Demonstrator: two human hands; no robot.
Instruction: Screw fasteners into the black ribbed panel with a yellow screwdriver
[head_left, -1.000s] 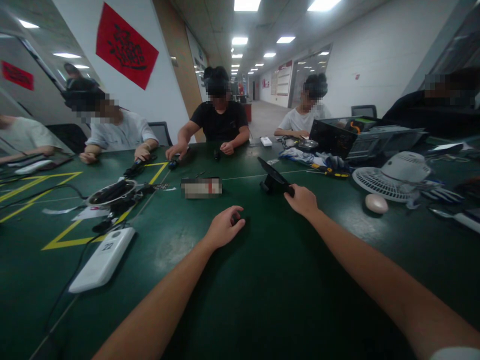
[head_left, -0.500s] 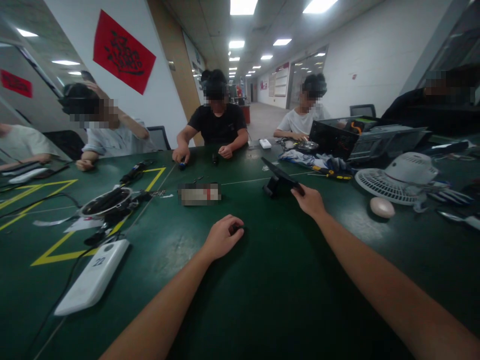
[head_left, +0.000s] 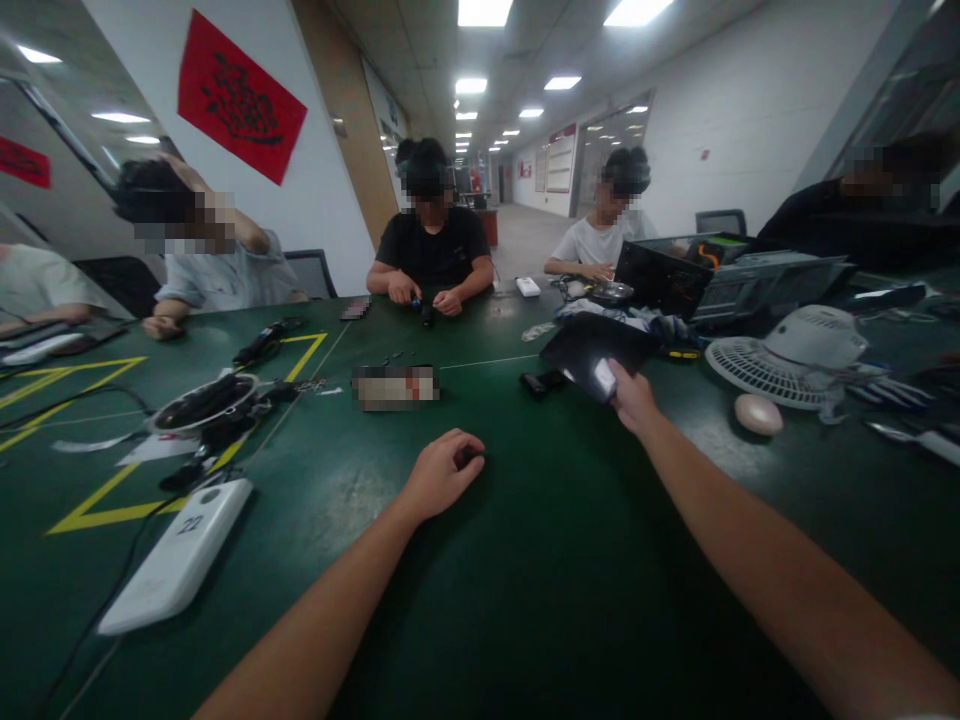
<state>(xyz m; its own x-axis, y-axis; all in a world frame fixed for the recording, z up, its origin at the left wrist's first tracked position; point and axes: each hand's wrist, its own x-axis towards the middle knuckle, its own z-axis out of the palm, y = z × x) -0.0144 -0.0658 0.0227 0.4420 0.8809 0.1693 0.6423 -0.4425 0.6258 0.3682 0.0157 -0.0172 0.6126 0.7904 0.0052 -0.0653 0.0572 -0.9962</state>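
Note:
My right hand (head_left: 634, 400) grips the near edge of a flat black panel (head_left: 592, 350), which is tilted above the table with a bright reflection near my fingers. A small black stand (head_left: 541, 383) is at the panel's left side, partly behind it. My left hand (head_left: 448, 472) rests on the green table (head_left: 480, 600) with fingers curled around something small and dark, too hidden to name. Beyond my left hand lies a pale box with a red mark (head_left: 397, 387), its surface blurred.
At left are a white device marked 22 (head_left: 178, 555), cables and a round metal-rimmed item (head_left: 204, 405). A white fan (head_left: 795, 355), a pinkish oval object (head_left: 758, 414) and an open computer case (head_left: 664, 280) stand at right. Several people sit around the table.
The black panel has turned in my right hand, showing more of its broad face. My left hand is nearly still. The person opposite has drawn one hand inward with a blue item.

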